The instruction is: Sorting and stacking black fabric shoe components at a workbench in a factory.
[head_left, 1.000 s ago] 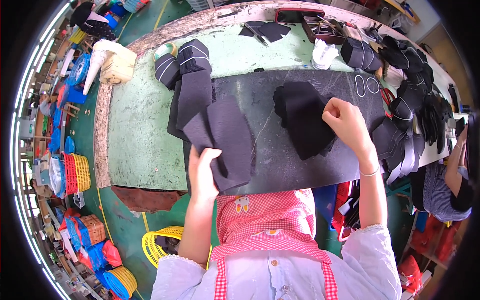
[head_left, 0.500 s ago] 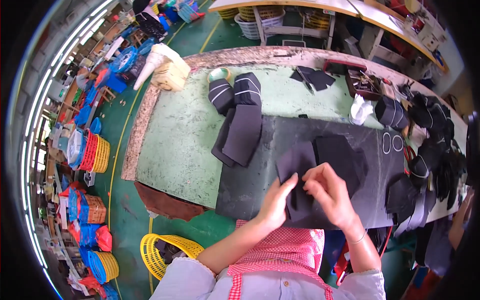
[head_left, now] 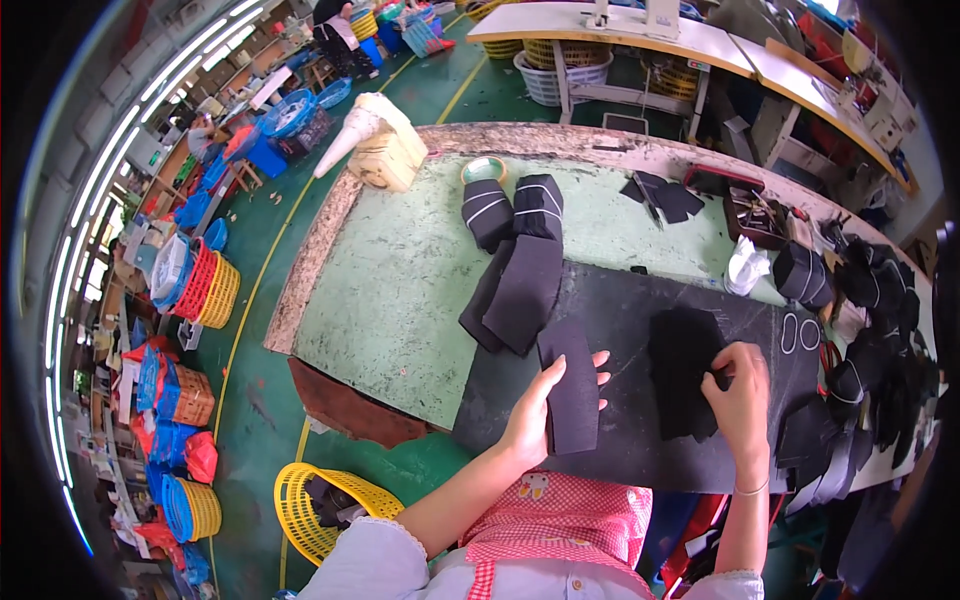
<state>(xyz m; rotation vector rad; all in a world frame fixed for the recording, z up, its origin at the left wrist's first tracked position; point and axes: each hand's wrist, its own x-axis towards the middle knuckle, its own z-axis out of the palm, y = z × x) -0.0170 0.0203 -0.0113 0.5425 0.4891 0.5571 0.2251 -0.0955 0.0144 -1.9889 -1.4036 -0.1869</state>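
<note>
My left hand [head_left: 535, 410] grips a flat black cut piece [head_left: 573, 395], thumb on top and fingertips showing past its right edge. At the right edge of a pile of similar black pieces [head_left: 682, 370], my right hand [head_left: 741, 398] is closed in a pinch; whatever its fingertips hold cannot be made out against the dark pile. Beyond my left hand lie two overlapping stacks of black pieces [head_left: 527, 290]. Behind them stand two black bundles [head_left: 538, 205] tied with white bands. All this rests on a dark board [head_left: 630, 450] or the green tabletop [head_left: 400, 260].
A tape roll [head_left: 484, 171], a box of tools [head_left: 755, 212] and crumpled white paper [head_left: 745, 267] sit toward the back. Tied black bundles [head_left: 860, 330] crowd the right side. A yellow basket [head_left: 290, 510] stands on the floor at lower left.
My hands have moved apart. The left now holds the black piece lengthwise at the board's middle; the right has moved right, to the pile's edge. The whole view has shifted slightly.
</note>
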